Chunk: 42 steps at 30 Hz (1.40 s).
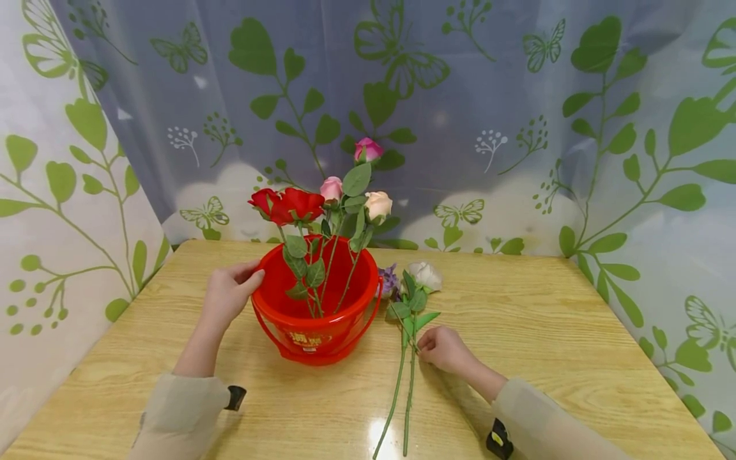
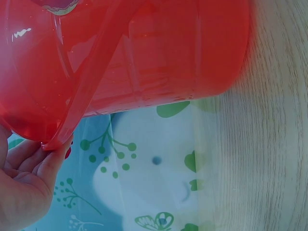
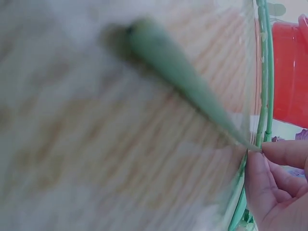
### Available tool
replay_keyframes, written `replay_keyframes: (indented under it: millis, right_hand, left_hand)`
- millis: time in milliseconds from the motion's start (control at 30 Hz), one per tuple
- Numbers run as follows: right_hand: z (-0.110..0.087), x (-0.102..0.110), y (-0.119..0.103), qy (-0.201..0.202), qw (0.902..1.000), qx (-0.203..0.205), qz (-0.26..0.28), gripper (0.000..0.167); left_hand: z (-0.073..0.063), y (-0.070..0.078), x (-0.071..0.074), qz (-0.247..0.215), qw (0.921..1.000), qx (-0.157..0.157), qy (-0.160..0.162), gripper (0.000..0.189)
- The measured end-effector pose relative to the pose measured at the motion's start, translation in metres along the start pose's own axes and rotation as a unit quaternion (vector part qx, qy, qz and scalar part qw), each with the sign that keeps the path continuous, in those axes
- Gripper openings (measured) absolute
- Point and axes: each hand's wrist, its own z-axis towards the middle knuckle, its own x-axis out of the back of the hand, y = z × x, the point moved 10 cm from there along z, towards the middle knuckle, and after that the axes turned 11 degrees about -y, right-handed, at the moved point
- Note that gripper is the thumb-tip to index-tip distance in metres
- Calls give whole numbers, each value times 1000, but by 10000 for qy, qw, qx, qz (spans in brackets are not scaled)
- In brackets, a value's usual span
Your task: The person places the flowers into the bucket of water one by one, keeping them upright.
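A red plastic bucket (image 1: 315,338) stands on the table with several artificial roses in it. Red roses (image 1: 299,204), pink ones and a peach rose (image 1: 378,206) rise above its rim. My left hand (image 1: 230,291) grips the bucket's left rim; in the left wrist view its fingers are where the handle (image 2: 91,82) joins. To the right of the bucket lie a white rose (image 1: 425,276) and a purple flower (image 1: 388,281), their stems pointing toward me. My right hand (image 1: 445,348) pinches a green flower stem (image 3: 192,91) between thumb and finger; which bloom it belongs to, I cannot tell.
The wooden table (image 1: 535,319) extends on both sides of the bucket. Behind it hangs a curtain (image 1: 506,96) printed with green leaves and butterflies, and it also runs along the left and right sides.
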Motion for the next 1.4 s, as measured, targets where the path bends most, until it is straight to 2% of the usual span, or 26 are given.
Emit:
replay_keyframes:
  millis: [200, 367, 533, 800, 1133, 1400]
  right_hand:
    - [-1, 3, 1, 107, 9998, -107, 99, 10]
    - [-1, 11, -1, 264, 9974, -159, 645, 15]
    - [-2, 18, 0, 389, 9881, -302, 1455, 18]
    - [-7, 33, -13, 602, 9719, -12, 2276, 25]
    - [-9, 52, -28, 844, 9609, 162, 2632, 21]
    - [-15, 70, -53, 870, 9559, 503, 2760, 24]
  left_hand:
    - [0, -1, 0, -7, 10000, 25, 1, 34]
    - [0, -1, 0, -38, 10000, 28, 3, 35]
    - [0, -2, 0, -70, 10000, 28, -7, 35]
    - [1, -2, -1, -81, 10000, 39, -19, 36]
    - [0, 0, 0, -68, 10000, 63, -18, 35]
    - [1, -2, -1, -51, 10000, 29, -20, 36]
